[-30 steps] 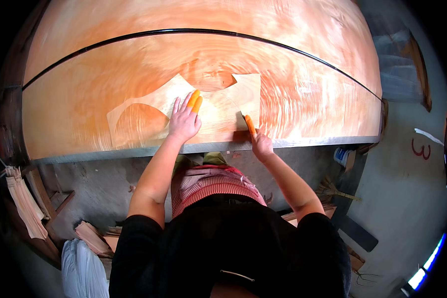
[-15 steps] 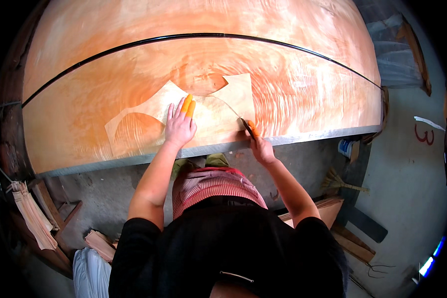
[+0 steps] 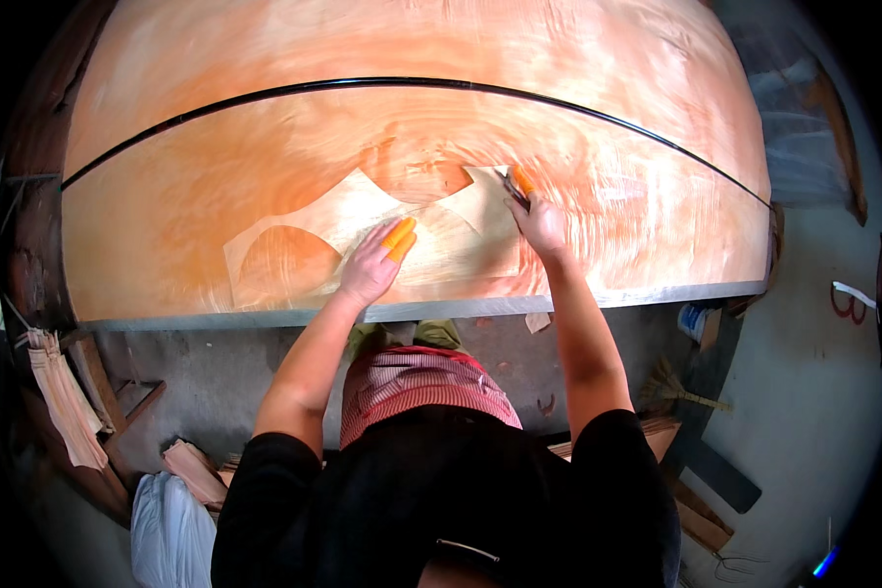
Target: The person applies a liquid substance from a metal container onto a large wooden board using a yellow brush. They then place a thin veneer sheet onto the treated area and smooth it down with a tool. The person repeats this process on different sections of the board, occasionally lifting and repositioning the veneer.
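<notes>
A pale piece of wood veneer (image 3: 304,220), irregular with curved cut-outs, lies on a large reddish, wavy-grained veneer sheet (image 3: 647,235). My left hand (image 3: 370,265) rests on the middle of the pale piece, fingers stretched out, with orange covers on two of them. At the piece's far right corner, my right hand (image 3: 541,223) grips a dark-handled knife (image 3: 515,192), and an orange cover shows on one finger. The blade's tip is at the veneer, too small to make out clearly. A curved line runs across the piece between my hands.
A long black strip (image 3: 382,84) crosses the sheet beyond my hands. The bench's grey front edge (image 3: 206,320) is close to my body. A small pale scrap (image 3: 537,321) shows below that edge. A hand broom (image 3: 686,387) and a white tub (image 3: 693,319) are at right.
My right hand has moved the knife away from the front edge to the piece's far right corner. My left hand has shifted slightly right and nearer. A pale scrap now shows below the edge.
</notes>
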`<state>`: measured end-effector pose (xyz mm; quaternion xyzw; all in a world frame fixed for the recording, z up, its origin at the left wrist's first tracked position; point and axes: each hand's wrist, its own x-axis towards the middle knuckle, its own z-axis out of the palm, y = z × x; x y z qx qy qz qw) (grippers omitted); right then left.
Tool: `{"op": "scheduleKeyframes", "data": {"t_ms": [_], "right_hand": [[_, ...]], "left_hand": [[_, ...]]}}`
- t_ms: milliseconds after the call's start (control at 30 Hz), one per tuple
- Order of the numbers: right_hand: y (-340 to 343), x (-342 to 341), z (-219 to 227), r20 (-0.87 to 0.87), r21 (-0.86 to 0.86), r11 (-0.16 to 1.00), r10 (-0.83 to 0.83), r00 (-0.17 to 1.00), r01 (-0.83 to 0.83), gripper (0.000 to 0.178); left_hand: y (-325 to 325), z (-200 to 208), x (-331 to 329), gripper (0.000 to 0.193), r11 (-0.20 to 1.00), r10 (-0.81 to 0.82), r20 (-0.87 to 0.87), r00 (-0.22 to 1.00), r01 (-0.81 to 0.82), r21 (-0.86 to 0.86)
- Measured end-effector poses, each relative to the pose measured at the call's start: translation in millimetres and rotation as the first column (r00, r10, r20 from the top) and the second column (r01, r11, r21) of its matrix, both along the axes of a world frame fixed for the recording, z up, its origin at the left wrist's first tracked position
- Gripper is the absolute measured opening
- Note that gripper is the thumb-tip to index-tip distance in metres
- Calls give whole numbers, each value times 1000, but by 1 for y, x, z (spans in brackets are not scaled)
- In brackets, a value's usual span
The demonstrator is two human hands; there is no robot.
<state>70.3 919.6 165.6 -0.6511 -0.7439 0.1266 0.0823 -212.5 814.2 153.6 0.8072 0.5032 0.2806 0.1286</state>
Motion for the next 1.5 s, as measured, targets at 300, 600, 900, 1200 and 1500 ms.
{"op": "scheduleKeyframes", "data": {"t_ms": [300,600,900,1200,1500], "right_hand": [[-60,-4,60,-133,184,978,126,983,-101,19],[-178,-98,136,-366,200,936,346,864,-291,28],[-228,-121,175,-413,175,860,506,757,-479,27],[-377,44,79,-141,-196,632,-775,616,750,21],[-426,113,46,73,-20,424,-902,425,905,31]], "left_hand": [[1,-1,-4,31,994,-79,15,997,77,71],[-7,-4,-5,30,991,-78,49,996,72,115],[-44,26,-19,31,969,-227,155,962,207,132],[-162,45,-66,19,713,-293,393,871,473,-517],[-135,44,-72,21,697,-247,250,936,351,-626]]}}
